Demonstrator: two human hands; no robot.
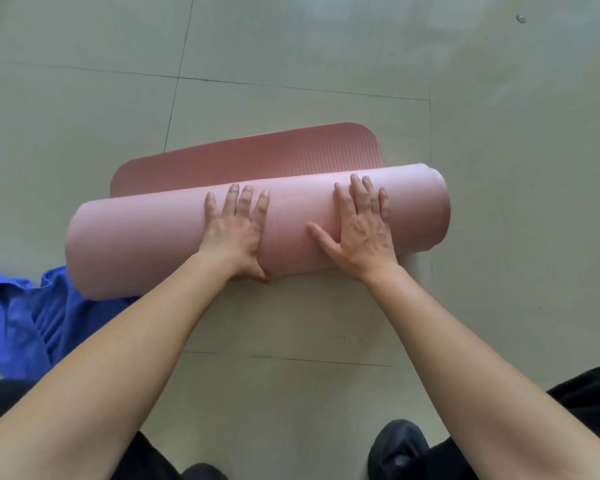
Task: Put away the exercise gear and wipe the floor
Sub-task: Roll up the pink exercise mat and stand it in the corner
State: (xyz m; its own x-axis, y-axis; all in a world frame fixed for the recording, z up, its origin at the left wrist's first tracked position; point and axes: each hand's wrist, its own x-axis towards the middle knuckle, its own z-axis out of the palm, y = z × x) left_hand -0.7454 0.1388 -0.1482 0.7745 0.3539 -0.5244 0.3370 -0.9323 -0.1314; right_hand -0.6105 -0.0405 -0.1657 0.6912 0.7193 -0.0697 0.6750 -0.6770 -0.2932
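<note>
Pink foam mat (136, 244), prob. light, soft & springy, is pressed under spread left hand (236, 233) & right hand (362, 230); best clasped round roll's middle.

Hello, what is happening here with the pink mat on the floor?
A person is rolling up a pink exercise mat on the tiled floor. The left hand and the right hand both press flat on top of the roll, fingers spread. Most of the mat is already rolled; only a short flat end lies unrolled beyond the hands. A blue cloth lies on the floor at the left, beside the roll's end.
</note>
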